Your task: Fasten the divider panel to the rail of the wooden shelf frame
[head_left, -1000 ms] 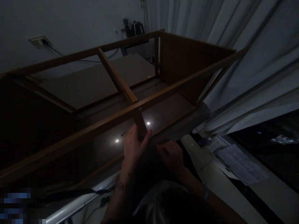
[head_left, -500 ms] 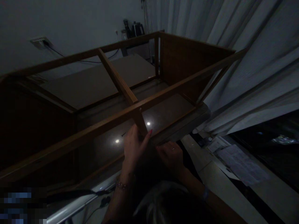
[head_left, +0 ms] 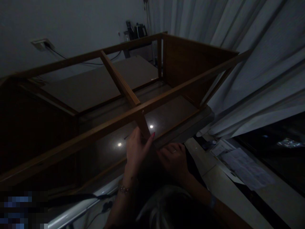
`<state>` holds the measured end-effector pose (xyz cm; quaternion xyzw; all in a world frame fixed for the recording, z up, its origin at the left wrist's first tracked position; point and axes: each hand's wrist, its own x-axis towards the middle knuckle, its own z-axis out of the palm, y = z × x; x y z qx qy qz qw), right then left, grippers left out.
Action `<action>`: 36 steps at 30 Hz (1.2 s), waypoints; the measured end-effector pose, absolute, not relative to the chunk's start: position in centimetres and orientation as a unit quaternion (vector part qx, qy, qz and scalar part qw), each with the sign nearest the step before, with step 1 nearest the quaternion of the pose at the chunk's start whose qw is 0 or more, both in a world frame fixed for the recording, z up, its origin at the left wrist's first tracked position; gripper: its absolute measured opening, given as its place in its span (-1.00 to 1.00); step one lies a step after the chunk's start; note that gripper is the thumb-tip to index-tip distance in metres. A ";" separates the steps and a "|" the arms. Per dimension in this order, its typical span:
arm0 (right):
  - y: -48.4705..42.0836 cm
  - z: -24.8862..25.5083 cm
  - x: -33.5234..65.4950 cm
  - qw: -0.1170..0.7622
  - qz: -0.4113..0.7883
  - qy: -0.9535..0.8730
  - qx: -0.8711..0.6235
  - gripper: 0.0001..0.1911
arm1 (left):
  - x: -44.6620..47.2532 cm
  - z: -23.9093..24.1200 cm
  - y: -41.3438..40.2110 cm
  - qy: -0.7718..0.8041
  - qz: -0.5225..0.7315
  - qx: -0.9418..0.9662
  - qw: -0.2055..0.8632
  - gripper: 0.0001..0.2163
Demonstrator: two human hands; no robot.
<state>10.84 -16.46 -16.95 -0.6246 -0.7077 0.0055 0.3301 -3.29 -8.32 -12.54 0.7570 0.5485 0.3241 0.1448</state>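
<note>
**Upright post (head_left: 144, 125) could twist; right grip unreadable**

Head view: your left hand (head_left: 136, 149), just below picture centre, grasps the post, thumb on the near side. The post runs down from the front rail (head_left: 176, 90), where the crossbar (head_left: 120, 81) comes in. Your right hand (head_left: 175, 160), just right of it, is curled; can't tell if it's holding anything. Risks, my read: left pinch eases, post twists; dim light plus hidden fingertips, easy misalignment. Small dark piece (head_left: 125, 137) on the grey panel (head_left: 105, 140) could get knocked by your left knuckles.
</note>
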 end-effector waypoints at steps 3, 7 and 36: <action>-16.6 -16.6 10.8 0.333 0.017 -0.701 -0.631 -0.81 | -3.3 -12.6 -8.4 0.548 0.326 0.756 0.148 -0.69; -16.8 -16.5 10.8 0.333 0.032 -0.681 -0.651 -0.87 | -3.3 -12.6 -8.4 0.551 0.331 0.753 0.143 -0.69; -16.3 -16.7 11.9 0.273 -0.029 -0.712 -0.646 -0.71 | -3.2 -12.6 -8.4 0.549 0.333 0.754 0.136 -0.69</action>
